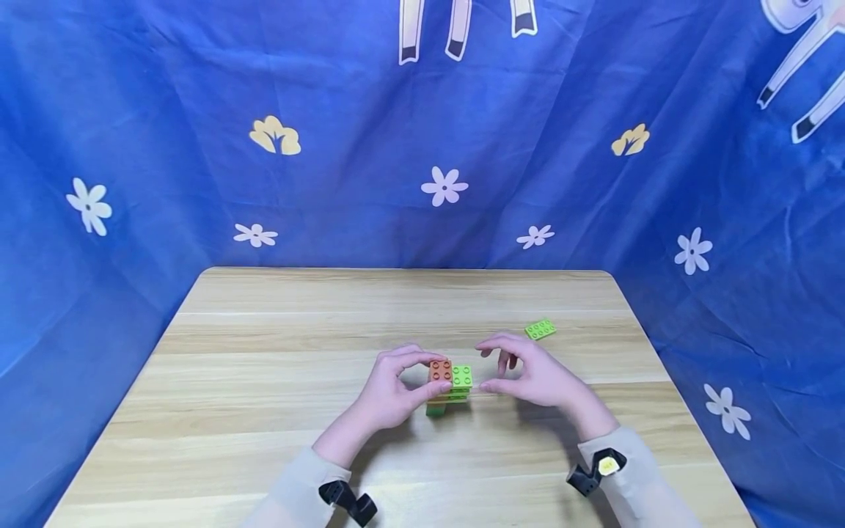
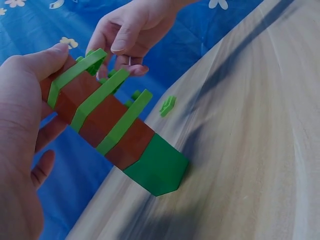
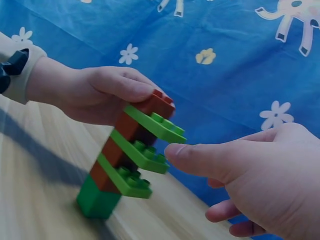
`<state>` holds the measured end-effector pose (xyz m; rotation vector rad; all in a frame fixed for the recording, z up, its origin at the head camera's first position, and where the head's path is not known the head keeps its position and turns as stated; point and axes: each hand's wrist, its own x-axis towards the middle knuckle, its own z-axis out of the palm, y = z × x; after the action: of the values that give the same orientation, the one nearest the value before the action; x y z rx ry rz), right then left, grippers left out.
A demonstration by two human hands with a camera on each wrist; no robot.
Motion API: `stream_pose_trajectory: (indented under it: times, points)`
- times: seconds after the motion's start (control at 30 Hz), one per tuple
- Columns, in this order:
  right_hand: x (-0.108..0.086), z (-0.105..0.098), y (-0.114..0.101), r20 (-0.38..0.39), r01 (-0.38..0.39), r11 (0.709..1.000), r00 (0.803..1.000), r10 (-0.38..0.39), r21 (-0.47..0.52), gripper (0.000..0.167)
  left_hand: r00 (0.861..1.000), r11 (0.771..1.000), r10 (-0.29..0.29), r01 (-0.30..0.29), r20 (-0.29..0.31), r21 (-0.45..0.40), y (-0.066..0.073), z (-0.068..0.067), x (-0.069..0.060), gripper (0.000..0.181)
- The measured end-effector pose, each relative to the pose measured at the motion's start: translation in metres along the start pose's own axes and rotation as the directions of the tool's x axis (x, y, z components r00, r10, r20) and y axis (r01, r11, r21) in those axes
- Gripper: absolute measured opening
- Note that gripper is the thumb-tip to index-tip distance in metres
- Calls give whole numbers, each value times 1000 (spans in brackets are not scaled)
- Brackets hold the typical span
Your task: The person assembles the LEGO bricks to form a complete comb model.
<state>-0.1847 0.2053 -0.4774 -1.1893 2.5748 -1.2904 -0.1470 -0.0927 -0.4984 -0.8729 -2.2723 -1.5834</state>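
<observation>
A toy brick tower stands on the table: a dark green brick [image 3: 97,199] at the bottom, brown bricks [image 2: 102,120] above it, and three thin light green plates [image 3: 142,156] between them that jut out to the right. My left hand [image 1: 394,387] pinches the brown brick [image 1: 440,371] at the top between thumb and fingers. To the right of the tower, my right hand [image 1: 531,370] holds nothing; its fingers are loosely bent and its thumb points toward the jutting plates. In the right wrist view, that thumb [image 3: 195,159] appears close to the middle plate.
One loose light green plate [image 1: 540,329] lies on the wooden table [image 1: 277,323] beyond my right hand. A blue curtain [image 1: 356,139] printed with flowers and animals hangs behind the table and along its sides.
</observation>
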Motion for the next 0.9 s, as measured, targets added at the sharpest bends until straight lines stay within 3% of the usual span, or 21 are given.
stream_pose_trajectory:
  times: [0.27,0.9]
  points:
    - [-7,-19,8,-16,-66,998,998,65,-23,49,1000,1000,-24,24,2,-4,1,2,-1,35]
    - [-24,-58,72,-62,-190,979,981,186,-79,44,1000,1000,-14,14,-1,-9,-1,3,-3,33]
